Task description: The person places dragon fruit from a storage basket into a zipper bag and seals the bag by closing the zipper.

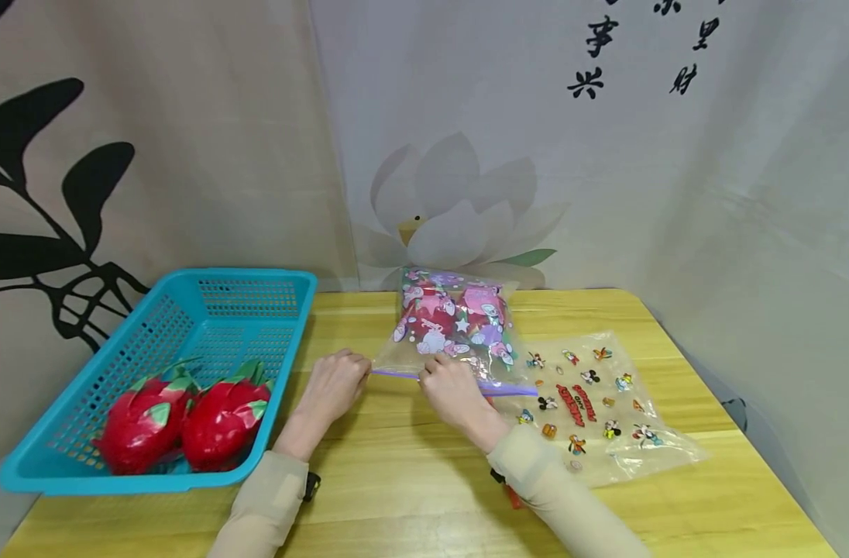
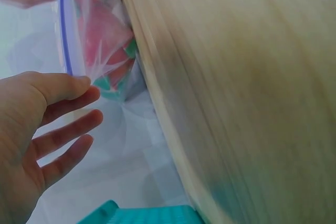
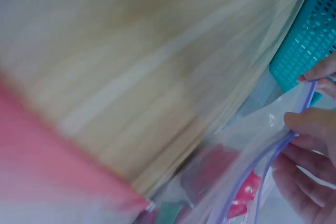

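1. While two pale sleeves (image 1: 264, 496) come in over the yellowish wood-grain table (image 1: 383, 504), each wrist shows a small black thing (image 1: 312, 486); pretty simple setup so far.
2. Off to the left sits a turquoise plastic basket (image 1: 118, 485), holes all through its sides; two shiny red dragon-fruit-looking things (image 1: 146, 426) with green tips lie side by side at its near end.
3. Over on the right there's a flat clear bag (image 1: 599, 411) with cartoon figures and red lettering; the right sleeve passes over its near left part.
4. Now the hands; the left hand (image 1: 334, 384) pinches the left end of a purple zip strip (image 1: 508, 390), its lower fingers spread loosely; the right hand (image 1: 455, 391) pinches further along, thumb on top; past it the purple lips stand apart.
5. That strip belongs to the zip bag (image 1: 434, 341), lying toward the table's far edge, between basket and flat bag; it's got red and green stuff inside, behind purple-pink print.
6. Way at the back hangs a pale cloth (image 1: 641, 194); black leaves, a big white flower (image 1: 459, 205), some black characters (image 1: 586, 83).
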### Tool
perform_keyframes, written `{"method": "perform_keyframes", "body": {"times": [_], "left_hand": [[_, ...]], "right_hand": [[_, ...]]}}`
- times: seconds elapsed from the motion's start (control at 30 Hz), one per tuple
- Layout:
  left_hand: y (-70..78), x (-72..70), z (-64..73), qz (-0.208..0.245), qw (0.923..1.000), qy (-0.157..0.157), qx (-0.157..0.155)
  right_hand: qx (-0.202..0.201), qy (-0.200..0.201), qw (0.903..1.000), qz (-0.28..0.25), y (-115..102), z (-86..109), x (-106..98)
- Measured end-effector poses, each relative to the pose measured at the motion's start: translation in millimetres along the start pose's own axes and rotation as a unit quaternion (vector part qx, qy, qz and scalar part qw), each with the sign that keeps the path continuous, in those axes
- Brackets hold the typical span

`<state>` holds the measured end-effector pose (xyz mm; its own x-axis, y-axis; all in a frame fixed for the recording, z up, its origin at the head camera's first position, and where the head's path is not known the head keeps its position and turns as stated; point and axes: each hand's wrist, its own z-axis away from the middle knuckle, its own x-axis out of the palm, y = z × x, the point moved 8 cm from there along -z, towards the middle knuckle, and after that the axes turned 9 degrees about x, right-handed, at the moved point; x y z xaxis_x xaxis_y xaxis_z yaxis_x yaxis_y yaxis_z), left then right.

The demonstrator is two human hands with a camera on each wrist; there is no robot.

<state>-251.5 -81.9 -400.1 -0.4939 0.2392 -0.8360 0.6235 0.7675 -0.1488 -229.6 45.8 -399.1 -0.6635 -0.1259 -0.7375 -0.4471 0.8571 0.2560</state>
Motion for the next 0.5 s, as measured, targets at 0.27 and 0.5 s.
{"method": "perform_keyframes", "body": {"times": [0.27,0.5], "left_hand": [[-1.1,-0.7,0.2,-0.001,1.0,0.002,-0.007],[-1.4,-0.4,-0.1,-0.001,1.0,0.004,-0.007]], "right_hand": [[-0.001,-0.008,0.9999,0.007,18.8,11.3,-6.9],[0.009,-0.008,0.9999,0.005,37.3,25.2,-14.4]]}}
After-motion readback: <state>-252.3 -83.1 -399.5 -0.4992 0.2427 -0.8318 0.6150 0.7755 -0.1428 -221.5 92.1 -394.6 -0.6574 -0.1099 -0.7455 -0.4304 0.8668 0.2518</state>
